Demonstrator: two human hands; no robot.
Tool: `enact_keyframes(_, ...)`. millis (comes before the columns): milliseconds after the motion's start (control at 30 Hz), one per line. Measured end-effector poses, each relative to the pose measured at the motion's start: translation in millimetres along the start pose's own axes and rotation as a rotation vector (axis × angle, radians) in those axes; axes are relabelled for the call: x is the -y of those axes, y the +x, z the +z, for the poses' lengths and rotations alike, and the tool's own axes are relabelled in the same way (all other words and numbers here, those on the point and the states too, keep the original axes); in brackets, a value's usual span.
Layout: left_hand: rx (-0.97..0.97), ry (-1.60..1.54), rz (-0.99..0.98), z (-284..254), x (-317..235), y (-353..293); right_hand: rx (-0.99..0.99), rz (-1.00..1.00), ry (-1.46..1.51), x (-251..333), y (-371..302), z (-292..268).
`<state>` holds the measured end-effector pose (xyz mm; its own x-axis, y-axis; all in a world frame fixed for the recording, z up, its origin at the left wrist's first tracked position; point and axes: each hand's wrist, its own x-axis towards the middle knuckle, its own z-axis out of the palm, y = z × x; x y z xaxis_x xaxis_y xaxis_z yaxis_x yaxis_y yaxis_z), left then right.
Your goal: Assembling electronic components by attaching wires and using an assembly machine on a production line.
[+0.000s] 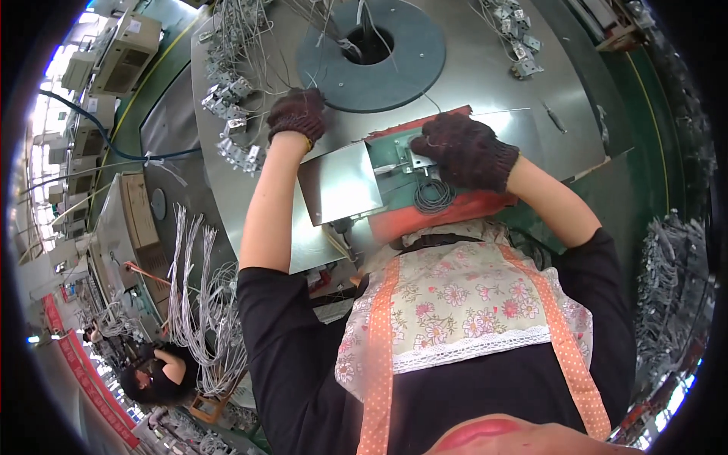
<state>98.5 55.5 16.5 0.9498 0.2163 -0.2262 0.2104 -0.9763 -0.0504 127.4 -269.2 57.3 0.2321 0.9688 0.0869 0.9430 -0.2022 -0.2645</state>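
Both my hands wear dark knitted gloves. My left hand (297, 115) is closed over the metal table, beside a row of small metal box-shaped parts with thin grey wires (227, 98); anything in its fingers is hidden. My right hand (472, 150) has its thumb and fingers closed on a small metal part (419, 159) at a green fixture (393, 180). Just below that part lies a coiled dark cable (434, 196). Left of the fixture is a shiny flat metal cover (340, 184). Red material (425, 216) borders the fixture's near side.
A round grey disc (417, 53) with wires rising through its central hole sits on the table (485, 83). More wired metal parts (523, 53) lie at far right, near a small pen-like tool (555, 119). Wire bundles (199, 288) hang at left; another person (163, 371) sits beyond.
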Motion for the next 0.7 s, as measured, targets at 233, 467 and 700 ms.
enact_keyframes(233,-0.191,-0.038,0.088,7,-21,-42,0.085,0.078,-0.093,3,17,3)
enact_keyframes(467,-0.652,-0.241,0.148,-4,-53,-71,0.15,0.141,-0.157,10,18,8)
enact_keyframes(700,-0.555,-0.245,0.444,0,-98,-101,-0.203,0.2,-0.012,18,-3,45)
